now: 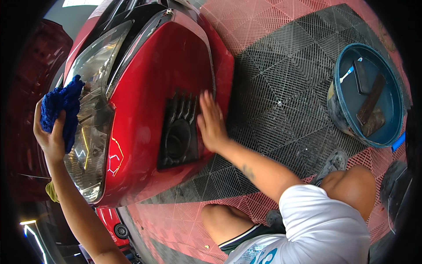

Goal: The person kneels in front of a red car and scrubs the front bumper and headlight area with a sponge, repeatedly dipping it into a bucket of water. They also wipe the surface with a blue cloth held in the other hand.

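Red and black plastic grid floor tiles (272, 101) extend beside a glossy red car bumper (154, 75). Left hand (50, 136): fingers grasping a crumpled dark-blue fabric cloth (61, 110) in front of the clear plastic headlight (99, 136). Right hand (214, 125): fingers extended, holding nothing, beside the black round-centred bumper recess (178, 138); contact cannot be determined. Far right: round teal plastic bucket (337, 112).

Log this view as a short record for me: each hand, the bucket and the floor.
Left hand: gripping a blue cloth at the headlight
Right hand: fingers extended, beside the black vent panel in the red bumper; contact unclear
Bucket: teal rim, picture's right, holding a toothbrush and dark items
Floor: black and red grid tiles
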Tool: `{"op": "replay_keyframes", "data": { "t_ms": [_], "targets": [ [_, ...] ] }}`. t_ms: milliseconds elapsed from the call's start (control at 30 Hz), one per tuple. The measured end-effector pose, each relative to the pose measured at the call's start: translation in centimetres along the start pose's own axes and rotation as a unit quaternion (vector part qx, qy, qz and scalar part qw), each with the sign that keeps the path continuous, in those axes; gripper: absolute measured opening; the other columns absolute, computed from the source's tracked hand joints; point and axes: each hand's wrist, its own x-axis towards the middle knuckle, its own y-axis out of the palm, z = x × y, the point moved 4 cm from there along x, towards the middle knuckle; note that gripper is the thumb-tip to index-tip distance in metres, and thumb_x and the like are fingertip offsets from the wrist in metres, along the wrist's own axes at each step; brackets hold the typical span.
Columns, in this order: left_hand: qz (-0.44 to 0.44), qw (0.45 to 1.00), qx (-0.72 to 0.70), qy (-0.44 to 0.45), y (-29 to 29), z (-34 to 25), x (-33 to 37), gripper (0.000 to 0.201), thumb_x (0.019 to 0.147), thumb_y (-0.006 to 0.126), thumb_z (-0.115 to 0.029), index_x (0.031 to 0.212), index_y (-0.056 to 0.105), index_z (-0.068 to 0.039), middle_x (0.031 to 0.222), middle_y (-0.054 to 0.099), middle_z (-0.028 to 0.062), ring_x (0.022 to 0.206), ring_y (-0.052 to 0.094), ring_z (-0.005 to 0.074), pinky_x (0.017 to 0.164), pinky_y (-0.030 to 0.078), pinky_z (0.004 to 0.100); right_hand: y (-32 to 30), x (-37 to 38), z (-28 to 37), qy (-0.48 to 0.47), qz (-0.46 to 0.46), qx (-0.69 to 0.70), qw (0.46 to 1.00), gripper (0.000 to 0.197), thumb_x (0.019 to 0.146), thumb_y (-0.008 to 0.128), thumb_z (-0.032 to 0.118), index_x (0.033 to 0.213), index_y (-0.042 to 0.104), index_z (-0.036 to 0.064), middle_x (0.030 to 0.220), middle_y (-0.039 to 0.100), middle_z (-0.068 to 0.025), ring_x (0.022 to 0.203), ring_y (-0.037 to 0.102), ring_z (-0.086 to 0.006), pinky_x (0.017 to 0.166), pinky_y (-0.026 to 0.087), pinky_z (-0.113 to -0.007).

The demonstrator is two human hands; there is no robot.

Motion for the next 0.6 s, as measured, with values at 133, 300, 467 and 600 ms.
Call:
{"op": "replay_keyframes", "data": {
  "t_ms": [133,300,467,600],
  "targets": [
    [-0.002,0.999,0.03,0.017,-0.6,-0.4,-0.4,0.045,0.091,0.075,-0.01,0.132,0.065,0.004,0.113,0.071,0.0057,0.106,0.066,0.0132,0.1,0.05,0.0305,2.0,-4.9,0.4,-0.002,0.068,-0.032,0.997,0.068,0.114,0.041,0.027,0.172,0.013,0.0053,0.179,0.011,-0.0208,0.166,0.012,-0.0379,0.131,0.014,-0.059],
    [0.013,0.998,0.061,0.022,-1.1,1.5,0.7,0.051,0.092,0.075,-0.015,0.138,0.065,0.005,0.125,0.071,0.0109,0.115,0.066,0.0188,0.107,0.048,0.0339,-2.9,9.3,-3.0,0.0,-0.066,0.043,0.997,0.061,0.116,0.037,0.033,0.17,0.023,0.0083,0.172,0.034,-0.0201,0.158,0.035,-0.0363,0.128,0.023,-0.059],
    [0.015,0.998,0.058,0.011,-1.3,1.8,0.8,0.052,0.094,0.077,-0.018,0.138,0.065,0.004,0.124,0.072,0.0101,0.115,0.066,0.018,0.106,0.048,0.0335,-1.3,2.5,-1.4,-0.043,-0.03,0.032,0.998,0.062,0.114,0.044,0.026,0.17,0.023,0.0086,0.176,0.024,-0.0213,0.162,0.027,-0.0397,0.129,0.021,-0.058],
    [0.02,0.997,0.069,0.017,-1.2,2.1,0.2,0.048,0.095,0.075,-0.017,0.137,0.066,0.004,0.121,0.073,0.0092,0.112,0.067,0.0176,0.105,0.049,0.0327,2.8,-10.1,0.8,-0.003,0.105,-0.024,0.994,0.067,0.112,0.047,0.027,0.17,0.021,0.0041,0.178,0.012,-0.0224,0.165,0.011,-0.0418,0.131,0.015,-0.061]
  ]
}}
